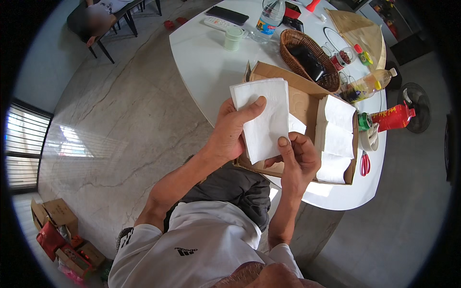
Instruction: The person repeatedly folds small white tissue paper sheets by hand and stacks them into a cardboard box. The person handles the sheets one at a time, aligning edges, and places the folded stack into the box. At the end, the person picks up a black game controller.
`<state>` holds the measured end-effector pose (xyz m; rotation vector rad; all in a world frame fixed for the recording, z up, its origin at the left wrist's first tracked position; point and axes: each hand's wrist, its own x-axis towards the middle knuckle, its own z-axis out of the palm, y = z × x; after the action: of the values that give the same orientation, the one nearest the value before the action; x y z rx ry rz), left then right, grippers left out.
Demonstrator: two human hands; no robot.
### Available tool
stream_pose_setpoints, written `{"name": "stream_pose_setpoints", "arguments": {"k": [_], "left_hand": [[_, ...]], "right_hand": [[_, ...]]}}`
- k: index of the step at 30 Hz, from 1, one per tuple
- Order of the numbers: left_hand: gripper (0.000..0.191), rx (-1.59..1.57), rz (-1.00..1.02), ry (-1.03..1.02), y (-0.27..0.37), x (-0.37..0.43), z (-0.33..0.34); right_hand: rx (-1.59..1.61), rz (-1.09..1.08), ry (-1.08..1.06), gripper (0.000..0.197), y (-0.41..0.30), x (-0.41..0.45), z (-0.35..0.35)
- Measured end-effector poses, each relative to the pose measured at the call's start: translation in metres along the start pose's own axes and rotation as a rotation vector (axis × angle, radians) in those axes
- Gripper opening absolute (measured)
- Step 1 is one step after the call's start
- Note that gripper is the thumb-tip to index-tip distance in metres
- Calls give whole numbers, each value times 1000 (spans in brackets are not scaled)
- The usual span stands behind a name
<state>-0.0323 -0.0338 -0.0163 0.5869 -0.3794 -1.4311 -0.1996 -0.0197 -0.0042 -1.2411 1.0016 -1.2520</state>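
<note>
A stack of folded white paper napkins (266, 118) is raised over a shallow cardboard box (304, 99). My left hand (237, 126) grips the stack from its left side, thumb lying across the top sheet. At the lower right corner, my right hand (297, 154) pinches the stack's edge between thumb and fingers. Inside the box, along its right wall, several stacks of white napkins (335, 140) sit in a row. Another piece of white paper (296, 124) shows in the box, partly hidden behind the held stack.
On the white table (212, 68) stand a wicker basket (288, 39) holding a black object, a water bottle (268, 21), a pale green container (233, 39) and a red bottle (392, 117). Red-handled scissors (365, 163) lie near the right edge. A person (101, 18) is at the far left.
</note>
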Motion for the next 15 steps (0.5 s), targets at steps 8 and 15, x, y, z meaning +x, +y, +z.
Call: {"name": "stream_pose_setpoints", "arguments": {"k": [8,15], "left_hand": [[39,83,61,4,-1,0,1],[42,287,71,-120,4,1,3]], "right_hand": [[-72,-37,61,14,1,0,-15],[-146,-189,128,26,3,5,-40]]}}
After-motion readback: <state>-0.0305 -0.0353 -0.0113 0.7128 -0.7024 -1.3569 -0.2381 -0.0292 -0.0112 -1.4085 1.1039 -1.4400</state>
